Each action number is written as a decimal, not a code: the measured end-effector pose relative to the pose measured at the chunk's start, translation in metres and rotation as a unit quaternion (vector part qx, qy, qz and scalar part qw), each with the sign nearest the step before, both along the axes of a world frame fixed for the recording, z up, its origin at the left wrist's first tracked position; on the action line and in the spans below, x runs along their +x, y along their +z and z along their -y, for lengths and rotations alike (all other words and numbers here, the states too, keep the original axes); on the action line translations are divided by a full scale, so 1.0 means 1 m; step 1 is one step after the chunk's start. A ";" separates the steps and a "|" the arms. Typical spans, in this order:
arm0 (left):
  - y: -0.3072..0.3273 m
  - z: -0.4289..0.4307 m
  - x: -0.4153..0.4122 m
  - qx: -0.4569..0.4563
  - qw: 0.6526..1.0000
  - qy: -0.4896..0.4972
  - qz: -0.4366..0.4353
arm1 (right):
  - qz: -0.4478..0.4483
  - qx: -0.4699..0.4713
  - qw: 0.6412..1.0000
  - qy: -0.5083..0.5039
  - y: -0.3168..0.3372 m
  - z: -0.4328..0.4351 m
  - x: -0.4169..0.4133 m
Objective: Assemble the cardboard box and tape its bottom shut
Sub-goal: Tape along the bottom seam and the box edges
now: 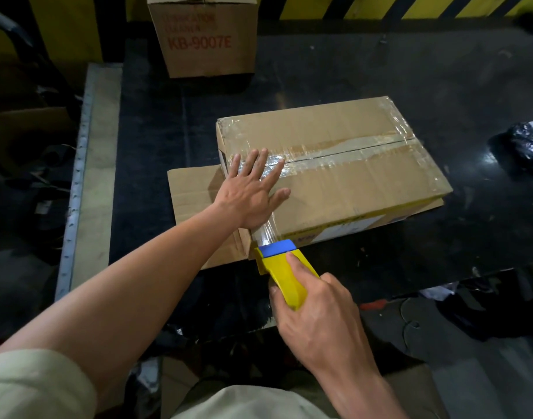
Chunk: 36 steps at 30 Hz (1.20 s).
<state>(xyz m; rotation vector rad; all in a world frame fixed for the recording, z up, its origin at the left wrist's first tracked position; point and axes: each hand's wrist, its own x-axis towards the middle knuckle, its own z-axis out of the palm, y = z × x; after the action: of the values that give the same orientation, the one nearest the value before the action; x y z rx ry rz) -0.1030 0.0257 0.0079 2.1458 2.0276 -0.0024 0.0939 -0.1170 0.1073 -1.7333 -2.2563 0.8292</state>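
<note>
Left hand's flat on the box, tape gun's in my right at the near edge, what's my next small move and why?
Probably draw the tape dispenser down the side of the box, then tilt it to cut. Clear tape runs uncut from the top over the near edge into the dispenser; your left hand presses flat on top, your right hand grips the dispenser.

single wide-angle head view, forward and down, close above the table (380,71), probably from its near edge
</note>
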 end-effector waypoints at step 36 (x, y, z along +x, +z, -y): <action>0.003 -0.006 -0.021 0.001 0.999 -0.028 -0.015 | -0.010 -0.107 0.993 -0.042 -0.007 -0.045 0.019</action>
<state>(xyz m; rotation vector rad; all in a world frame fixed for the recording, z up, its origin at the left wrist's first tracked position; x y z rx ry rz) -0.1240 0.0315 0.0113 2.2166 1.9828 -0.0423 0.1129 -0.0716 0.0999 -1.8853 -2.1326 1.0992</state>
